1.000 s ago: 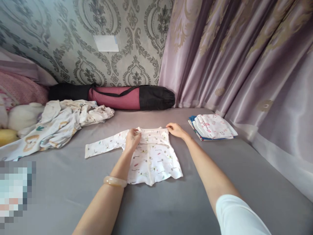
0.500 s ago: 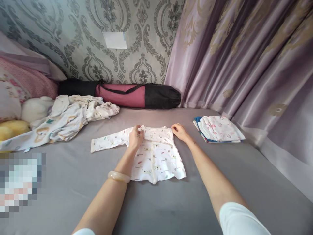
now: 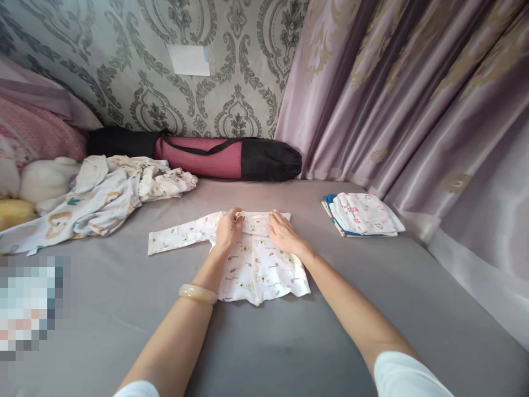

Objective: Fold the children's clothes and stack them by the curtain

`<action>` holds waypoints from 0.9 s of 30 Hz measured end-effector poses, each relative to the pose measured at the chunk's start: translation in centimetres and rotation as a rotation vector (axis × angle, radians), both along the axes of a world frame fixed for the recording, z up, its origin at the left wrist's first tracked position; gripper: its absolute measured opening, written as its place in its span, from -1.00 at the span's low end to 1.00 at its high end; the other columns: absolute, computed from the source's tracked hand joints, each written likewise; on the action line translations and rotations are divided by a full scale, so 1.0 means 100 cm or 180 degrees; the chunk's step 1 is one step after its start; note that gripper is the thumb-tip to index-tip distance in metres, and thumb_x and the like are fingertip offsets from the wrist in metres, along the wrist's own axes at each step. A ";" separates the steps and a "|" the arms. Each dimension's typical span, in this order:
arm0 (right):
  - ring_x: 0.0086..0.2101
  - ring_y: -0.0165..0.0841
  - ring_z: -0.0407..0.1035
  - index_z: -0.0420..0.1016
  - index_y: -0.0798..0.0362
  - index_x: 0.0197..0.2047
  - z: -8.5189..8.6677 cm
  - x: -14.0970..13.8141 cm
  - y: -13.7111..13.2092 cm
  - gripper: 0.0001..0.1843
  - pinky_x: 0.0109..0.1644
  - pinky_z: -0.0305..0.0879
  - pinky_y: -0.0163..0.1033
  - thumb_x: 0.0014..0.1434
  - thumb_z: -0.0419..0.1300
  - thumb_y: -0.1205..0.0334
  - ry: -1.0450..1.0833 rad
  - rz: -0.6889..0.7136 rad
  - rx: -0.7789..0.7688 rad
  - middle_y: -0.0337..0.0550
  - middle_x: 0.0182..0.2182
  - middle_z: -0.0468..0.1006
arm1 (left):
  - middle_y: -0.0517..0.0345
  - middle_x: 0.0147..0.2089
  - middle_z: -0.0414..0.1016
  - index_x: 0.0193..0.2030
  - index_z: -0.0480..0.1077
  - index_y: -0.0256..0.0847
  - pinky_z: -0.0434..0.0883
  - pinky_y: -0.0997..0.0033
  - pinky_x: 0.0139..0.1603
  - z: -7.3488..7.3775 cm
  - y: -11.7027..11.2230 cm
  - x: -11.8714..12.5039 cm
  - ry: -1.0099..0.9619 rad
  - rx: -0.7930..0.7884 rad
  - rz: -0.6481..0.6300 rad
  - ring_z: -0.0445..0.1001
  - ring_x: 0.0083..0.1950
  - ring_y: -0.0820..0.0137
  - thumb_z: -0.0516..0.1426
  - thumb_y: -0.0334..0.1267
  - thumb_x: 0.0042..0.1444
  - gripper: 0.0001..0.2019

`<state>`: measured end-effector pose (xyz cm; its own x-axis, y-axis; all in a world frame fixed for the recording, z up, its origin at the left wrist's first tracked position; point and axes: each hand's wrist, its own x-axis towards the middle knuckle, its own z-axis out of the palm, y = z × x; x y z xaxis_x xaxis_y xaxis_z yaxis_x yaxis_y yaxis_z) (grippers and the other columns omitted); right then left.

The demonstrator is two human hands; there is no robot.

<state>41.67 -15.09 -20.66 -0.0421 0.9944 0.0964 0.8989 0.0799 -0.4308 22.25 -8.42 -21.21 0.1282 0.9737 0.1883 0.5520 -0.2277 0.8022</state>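
A small white baby shirt (image 3: 260, 270) with a scattered print lies spread on the grey bed sheet (image 3: 264, 353). Its sleeve on the left is stretched out flat, while the other sleeve is folded in across the chest. At the left shoulder, beside the collar, my left hand (image 3: 230, 230) is closed with the cloth between its fingers; a pale bangle circles that wrist. My right hand (image 3: 284, 232) rests flat on the right side of the chest, fingers stretched out over the folded sleeve.
Folded clothes (image 3: 366, 214) are stacked at the right by the purple curtain (image 3: 351, 99). Rumpled printed clothes (image 3: 103, 198) lie at the left near a white plush toy (image 3: 47, 179). A pink and black rolled bag (image 3: 202, 157) lies along the wall.
My right hand has moved left from the shirt's right shoulder onto its chest and flattened there. My left hand stays at the left shoulder. The view has shifted slightly.
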 end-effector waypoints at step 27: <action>0.37 -0.14 -0.31 -0.16 0.36 0.41 -0.008 -0.012 -0.011 -0.24 0.39 -0.38 0.01 0.32 -0.30 -0.03 -0.0819 -0.0768 -0.0514 0.07 0.40 -0.17 | -0.02 -0.12 0.33 0.07 0.29 -0.19 0.35 0.34 -0.06 -0.001 -0.008 -0.002 0.1002 0.0323 -0.0154 0.43 -0.14 0.30 -0.09 -0.40 0.21 -0.68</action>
<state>40.43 -16.24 -21.42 0.1925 0.9802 -0.0454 0.9639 -0.1976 -0.1786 22.03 -9.23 -21.28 0.2409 0.9434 0.2277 0.7557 -0.3296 0.5659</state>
